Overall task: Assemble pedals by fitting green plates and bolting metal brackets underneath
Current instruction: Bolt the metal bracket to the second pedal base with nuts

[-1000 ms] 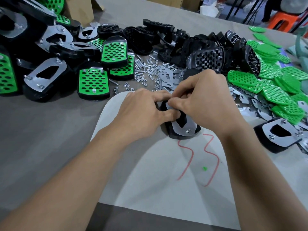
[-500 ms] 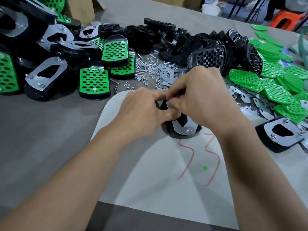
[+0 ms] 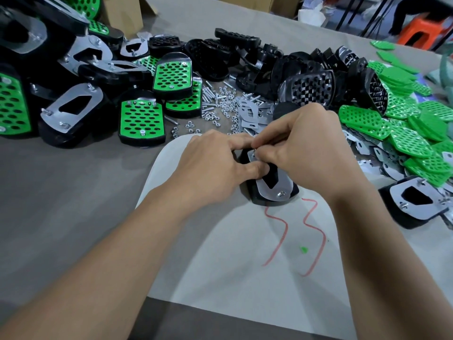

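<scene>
at the middle of the tabletop [image 3: 73, 192], on a white sheet [image 3: 245, 266], a black pedal [image 3: 256, 195] lies upside down with a metal bracket [image 3: 282, 186] on top. the left hand [image 3: 210, 165] grips its far end, thumb on the bracket; the right hand [image 3: 308, 146] has its fingers [image 3: 272, 134] pinching a small fastener [image 3: 254, 151] there.

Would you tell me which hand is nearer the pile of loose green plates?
Right. The right hand lies just left of the green plates; the left hand is farther left.
</scene>
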Available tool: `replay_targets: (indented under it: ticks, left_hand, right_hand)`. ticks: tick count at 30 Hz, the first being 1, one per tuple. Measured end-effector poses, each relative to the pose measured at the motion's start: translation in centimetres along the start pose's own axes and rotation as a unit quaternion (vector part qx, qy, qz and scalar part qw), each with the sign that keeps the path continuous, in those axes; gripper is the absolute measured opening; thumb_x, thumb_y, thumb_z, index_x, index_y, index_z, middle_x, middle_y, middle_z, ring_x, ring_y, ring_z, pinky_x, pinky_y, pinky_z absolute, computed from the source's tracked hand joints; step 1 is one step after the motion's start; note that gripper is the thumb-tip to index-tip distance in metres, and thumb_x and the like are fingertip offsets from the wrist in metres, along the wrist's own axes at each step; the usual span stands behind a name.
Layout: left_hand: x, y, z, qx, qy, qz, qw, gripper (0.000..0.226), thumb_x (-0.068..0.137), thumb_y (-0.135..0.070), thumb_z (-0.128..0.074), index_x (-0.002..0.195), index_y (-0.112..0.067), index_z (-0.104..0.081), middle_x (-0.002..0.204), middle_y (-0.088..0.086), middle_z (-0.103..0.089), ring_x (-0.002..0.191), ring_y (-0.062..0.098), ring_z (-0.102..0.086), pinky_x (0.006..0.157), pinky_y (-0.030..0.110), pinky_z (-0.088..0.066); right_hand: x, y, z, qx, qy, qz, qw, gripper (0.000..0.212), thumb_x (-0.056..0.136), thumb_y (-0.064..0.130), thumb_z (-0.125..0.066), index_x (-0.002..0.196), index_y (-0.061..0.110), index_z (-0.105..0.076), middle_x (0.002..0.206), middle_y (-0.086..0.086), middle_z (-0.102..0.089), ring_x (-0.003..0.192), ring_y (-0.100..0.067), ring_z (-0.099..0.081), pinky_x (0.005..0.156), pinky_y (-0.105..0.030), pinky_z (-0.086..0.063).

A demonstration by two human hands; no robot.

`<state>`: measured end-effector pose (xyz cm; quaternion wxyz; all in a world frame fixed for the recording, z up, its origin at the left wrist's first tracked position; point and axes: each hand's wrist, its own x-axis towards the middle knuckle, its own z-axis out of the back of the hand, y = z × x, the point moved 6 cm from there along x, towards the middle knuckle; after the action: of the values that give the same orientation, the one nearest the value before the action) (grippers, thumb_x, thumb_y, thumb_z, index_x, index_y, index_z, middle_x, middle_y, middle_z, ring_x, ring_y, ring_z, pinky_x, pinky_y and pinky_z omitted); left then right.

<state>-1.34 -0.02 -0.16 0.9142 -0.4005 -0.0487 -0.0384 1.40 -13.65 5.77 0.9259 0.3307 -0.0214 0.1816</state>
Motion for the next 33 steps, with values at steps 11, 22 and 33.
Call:
replay_targets:
  ticks: [11,22,33]
  left_hand:
    - [-0.1,0.0,0.2,0.002,-0.007,0.004,1.000,0.032,0.080,-0.056,-0.074,0.112,-0.057,-0.069,0.059,-0.005,-0.048,0.065,0.014,-0.043,0.060,0.033,-0.029]
    - [0.1,0.2,-0.1,-0.002,0.006,0.009,1.000,0.037,0.071,-0.064,-0.069,0.108,-0.057,-0.070,0.097,-0.014,-0.073,0.086,0.018,-0.060,0.075,0.037,-0.045]
    - [0.2,0.2,-0.2,0.011,0.004,-0.005,1.000,0.013,0.071,-0.067,-0.064,0.084,-0.064,-0.061,0.093,-0.013,-0.071,0.071,0.010,-0.053,0.069,0.036,-0.041]
  right_hand:
    - [0.2,1.0,-0.1,-0.056,0.018,0.051,0.997,0.023,0.072,0.011,-0.077,0.073,0.034,-0.081,0.060,0.012,-0.069,0.063,-0.007,-0.065,0.056,-0.018,-0.051]
    - [0.6,0.9,-0.3,-0.106,0.015,0.021,0.994,0.008,0.070,0.022,-0.081,0.073,0.029,-0.080,0.062,0.001,-0.068,0.064,-0.014,-0.066,0.060,-0.033,-0.059]
    - [0.4,0.7,-0.5,-0.123,0.010,-0.012,0.992,0.002,0.072,0.025,-0.078,0.072,0.027,-0.079,0.066,-0.006,-0.068,0.067,-0.022,-0.066,0.059,-0.034,-0.057]
